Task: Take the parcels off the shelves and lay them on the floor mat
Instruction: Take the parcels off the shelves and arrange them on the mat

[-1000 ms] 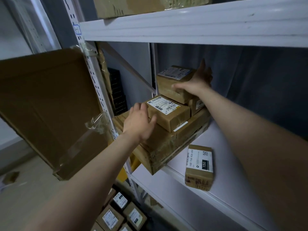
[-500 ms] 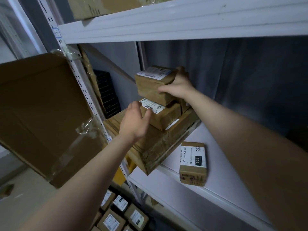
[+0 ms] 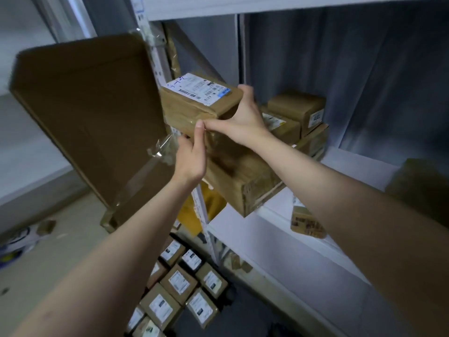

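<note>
I hold a taped brown parcel with a white label (image 3: 194, 103) in the air, just off the left end of the shelf. My right hand (image 3: 239, 122) grips its right end, thumb along the front edge. My left hand (image 3: 192, 156) holds it from below, thumb up against its front face. Behind it, several more parcels sit on the white shelf (image 3: 340, 161): a large flat box (image 3: 245, 176), two smaller ones on top (image 3: 298, 110), and a small parcel (image 3: 307, 222) near the shelf's front edge. Many labelled parcels (image 3: 179, 285) lie side by side on the dark floor mat (image 3: 243, 312) below.
A big open cardboard flap (image 3: 90, 117) hangs at the left, beside the perforated shelf upright (image 3: 158, 66). A yellow padded bag (image 3: 194, 210) sits under the shelf. Grey curtain (image 3: 364, 69) backs the shelf. Another brown box (image 3: 418, 186) is at the far right.
The top parcel has come off the stack and moved left, out of the shelf. My left hand rose from the lower boxes and took hold under it. The view dropped down.
</note>
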